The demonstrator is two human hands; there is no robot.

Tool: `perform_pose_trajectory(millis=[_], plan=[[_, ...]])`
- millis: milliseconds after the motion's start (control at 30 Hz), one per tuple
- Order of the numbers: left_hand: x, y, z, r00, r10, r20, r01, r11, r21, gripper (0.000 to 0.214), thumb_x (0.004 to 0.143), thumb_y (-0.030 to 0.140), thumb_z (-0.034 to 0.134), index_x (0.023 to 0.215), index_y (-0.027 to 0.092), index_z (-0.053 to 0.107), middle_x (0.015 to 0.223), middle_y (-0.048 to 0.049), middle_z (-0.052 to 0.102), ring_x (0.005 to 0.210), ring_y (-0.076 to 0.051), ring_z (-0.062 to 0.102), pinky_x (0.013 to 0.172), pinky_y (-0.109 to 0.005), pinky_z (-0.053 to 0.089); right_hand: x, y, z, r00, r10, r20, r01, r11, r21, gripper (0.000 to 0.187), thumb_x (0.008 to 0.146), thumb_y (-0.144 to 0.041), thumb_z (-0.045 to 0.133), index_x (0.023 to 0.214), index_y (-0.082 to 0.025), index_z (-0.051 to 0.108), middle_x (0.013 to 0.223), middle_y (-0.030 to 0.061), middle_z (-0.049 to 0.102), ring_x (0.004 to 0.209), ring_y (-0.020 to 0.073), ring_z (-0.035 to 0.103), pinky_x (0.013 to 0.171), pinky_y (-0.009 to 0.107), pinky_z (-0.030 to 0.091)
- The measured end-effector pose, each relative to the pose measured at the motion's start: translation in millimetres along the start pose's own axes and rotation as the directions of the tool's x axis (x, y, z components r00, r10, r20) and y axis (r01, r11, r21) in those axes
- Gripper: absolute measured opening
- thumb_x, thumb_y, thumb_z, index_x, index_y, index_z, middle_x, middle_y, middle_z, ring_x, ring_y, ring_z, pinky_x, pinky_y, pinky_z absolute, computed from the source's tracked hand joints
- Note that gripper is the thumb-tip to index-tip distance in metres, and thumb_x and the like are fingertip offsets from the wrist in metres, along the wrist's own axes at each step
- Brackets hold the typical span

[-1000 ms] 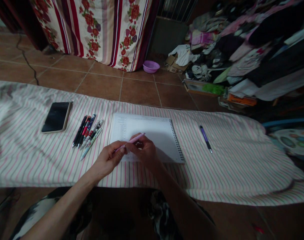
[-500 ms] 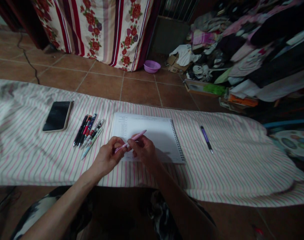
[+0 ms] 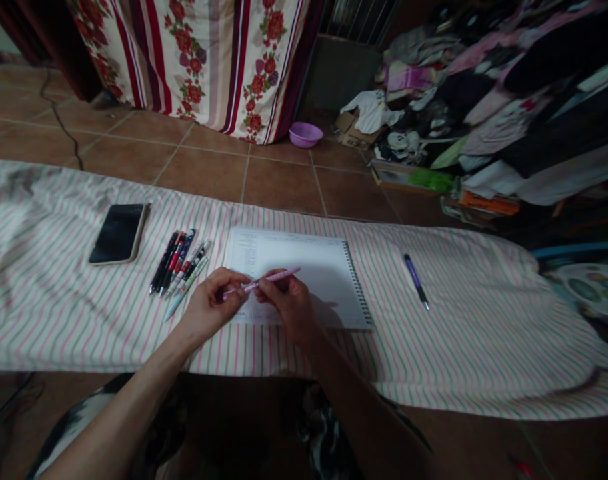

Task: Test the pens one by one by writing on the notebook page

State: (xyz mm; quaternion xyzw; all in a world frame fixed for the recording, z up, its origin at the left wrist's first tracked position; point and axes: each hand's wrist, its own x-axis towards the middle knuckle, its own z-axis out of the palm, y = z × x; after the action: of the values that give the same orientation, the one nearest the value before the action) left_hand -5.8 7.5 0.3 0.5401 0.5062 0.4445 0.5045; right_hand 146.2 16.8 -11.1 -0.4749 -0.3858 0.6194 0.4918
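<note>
A pink pen (image 3: 279,275) is held between both hands over the near edge of a white spiral notebook (image 3: 309,267). My left hand (image 3: 211,307) pinches the pen's left end with closed fingers. My right hand (image 3: 289,303) grips its middle, fingers curled. The pen lies almost level, its free end pointing right and slightly away. The notebook rests on a pink and green striped cloth (image 3: 484,333). Several pens (image 3: 179,267) lie side by side just left of the notebook, close to my left hand.
A dark phone (image 3: 118,233) lies on the cloth at the left. A purple pen (image 3: 416,281) lies alone right of the notebook. Beyond are brown floor tiles, a floral curtain (image 3: 209,60), a purple bowl (image 3: 305,134), and a heap of clothes (image 3: 484,100) at the right.
The pink pen has tipped from a steeper slant to nearly level, and both hands have shifted slightly up and to the right over the notebook's near edge.
</note>
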Motion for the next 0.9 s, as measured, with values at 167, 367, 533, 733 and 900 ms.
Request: perform_pose_trajectory(millis=[167,367,533,733,900], plan=[[0.3,6.1,-6.7,0.984,-0.133,0.116,0.163,0.935,-0.315,0.013,0.067,0.023,0.069,0.074,0.015,0.062,0.072,-0.0008,0.062,0.065,-0.011,0.055,0.061,-0.022,0.042,-1.3,-2.7,0.4,1.000,0.019,-0.023,-0.017,0.998,0.062,0.022,0.063,-0.033,0.073,0.071,-0.017,0.061,0.060,-0.0014,0.064,0.056,0.0101,0.060,0.059,0.024,0.052],[2.6,8.2,-4.1,0.961,-0.228,0.155,0.275,0.782,-0.559,0.016,0.062,0.013,0.074,0.076,0.012,0.067,0.092,-0.0057,0.068,0.086,-0.015,0.063,0.082,-0.024,0.047,-2.3,-6.1,0.0,0.998,0.044,-0.037,-0.037,0.985,0.168,0.021,0.063,-0.030,0.074,0.072,-0.017,0.061,0.064,-0.0021,0.066,0.059,0.0079,0.061,0.061,0.019,0.052],[3.9,10.8,6.7,0.947,-0.286,0.146,0.311,0.706,-0.636,0.025,0.062,0.009,0.074,0.085,0.009,0.066,0.092,-0.0099,0.071,0.088,-0.017,0.066,0.085,-0.024,0.049,-1.0,-6.4,-2.4,0.997,0.033,-0.063,-0.018,0.975,0.223,0.022,0.062,-0.029,0.075,0.073,-0.017,0.061,0.063,-0.0029,0.066,0.058,0.0076,0.061,0.060,0.018,0.052],[6.1,11.2,17.8,0.944,-0.324,0.055,0.269,0.664,-0.698,0.027,0.058,0.007,0.076,0.077,0.012,0.058,0.083,-0.0068,0.071,0.068,-0.014,0.067,0.053,-0.015,0.052,-0.9,-8.6,-3.8,0.995,0.018,-0.097,-0.001,0.985,0.171,0.021,0.062,-0.030,0.074,0.073,-0.017,0.061,0.063,-0.0036,0.065,0.058,0.0074,0.060,0.059,0.018,0.051],[6.2,2.2,23.8,0.957,-0.283,0.068,0.233,0.606,-0.760,0.023,0.062,0.007,0.074,0.071,0.013,0.054,0.083,-0.0049,0.069,0.062,-0.009,0.065,0.044,-0.008,0.047,-0.7,-7.8,-3.6,0.989,-0.049,-0.137,0.057,0.997,0.054,0.021,0.064,-0.032,0.071,0.073,-0.016,0.061,0.057,-0.0037,0.061,0.053,0.0078,0.056,0.052,0.019,0.046]])
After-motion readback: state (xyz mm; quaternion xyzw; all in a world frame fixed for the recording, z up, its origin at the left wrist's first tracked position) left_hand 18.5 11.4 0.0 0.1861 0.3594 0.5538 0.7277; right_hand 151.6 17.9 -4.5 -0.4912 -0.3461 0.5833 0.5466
